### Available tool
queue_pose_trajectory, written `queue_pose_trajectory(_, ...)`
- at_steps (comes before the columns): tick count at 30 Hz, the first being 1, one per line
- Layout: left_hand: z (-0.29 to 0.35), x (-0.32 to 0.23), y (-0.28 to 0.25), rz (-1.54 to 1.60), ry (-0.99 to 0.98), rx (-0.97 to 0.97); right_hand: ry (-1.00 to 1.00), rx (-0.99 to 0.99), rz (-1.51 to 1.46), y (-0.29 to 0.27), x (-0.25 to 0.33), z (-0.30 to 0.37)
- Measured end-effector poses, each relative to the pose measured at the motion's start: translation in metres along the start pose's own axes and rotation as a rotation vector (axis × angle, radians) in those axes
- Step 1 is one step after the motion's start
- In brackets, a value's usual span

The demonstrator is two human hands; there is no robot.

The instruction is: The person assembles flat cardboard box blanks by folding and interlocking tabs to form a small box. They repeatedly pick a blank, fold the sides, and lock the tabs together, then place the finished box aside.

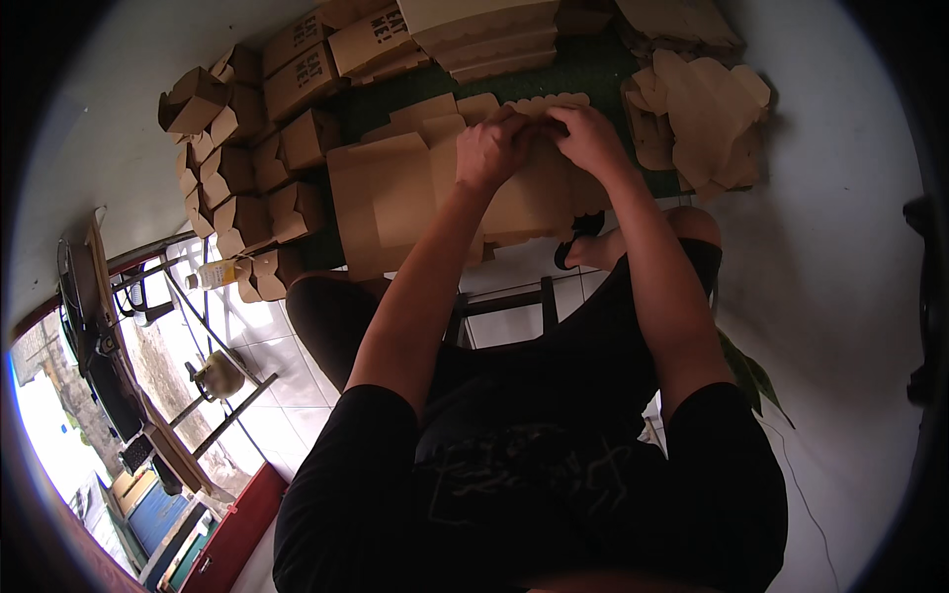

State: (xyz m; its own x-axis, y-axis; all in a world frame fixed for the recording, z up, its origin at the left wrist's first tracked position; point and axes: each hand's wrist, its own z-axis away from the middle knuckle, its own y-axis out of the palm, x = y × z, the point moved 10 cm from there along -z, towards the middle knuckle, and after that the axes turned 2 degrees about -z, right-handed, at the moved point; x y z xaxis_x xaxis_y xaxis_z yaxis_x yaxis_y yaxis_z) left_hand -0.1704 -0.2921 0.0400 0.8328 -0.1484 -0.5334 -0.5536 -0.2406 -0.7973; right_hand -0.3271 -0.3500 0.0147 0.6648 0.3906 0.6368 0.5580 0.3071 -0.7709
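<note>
A flat brown cardboard box blank (pixel 534 198) lies in front of me on a green, grass-like mat (pixel 583 67). My left hand (pixel 491 148) has its fingers bent and pinched at the blank's far part. Close beside it, my right hand (pixel 585 138) grips the same area, thumb and fingers curled in. The fingertips almost meet, and the hands partly hide the fold between them. A scalloped edge shows just beyond the fingers. More flat cardboard (pixel 381 203) with crease lines extends to the left of my left wrist.
Several small open boxes (pixel 242 222) are stacked at the left. Folded boxes with dark print (pixel 301 84) and a pile of trays (pixel 489 40) stand at the back. Loose scalloped cardboard pieces (pixel 707 114) lie at the right. A bottle (pixel 213 274) is at the lower left.
</note>
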Motion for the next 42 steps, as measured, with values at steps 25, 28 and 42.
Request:
queue_pose_trajectory(25, -0.008, -0.002, -0.013, -0.048, -0.011, -0.048, 0.009, -0.153, -0.127, -0.010, -0.019, -0.001)
queue_pose_trajectory(28, -0.007, -0.002, -0.012, -0.067, -0.019, -0.028, 0.057, -0.115, -0.199, -0.005, -0.022, -0.003)
queue_pose_trajectory(42, 0.022, -0.017, 0.007, -0.135, 0.013, -0.128, -0.084, -0.168, -0.157, -0.010, -0.007, -0.003)
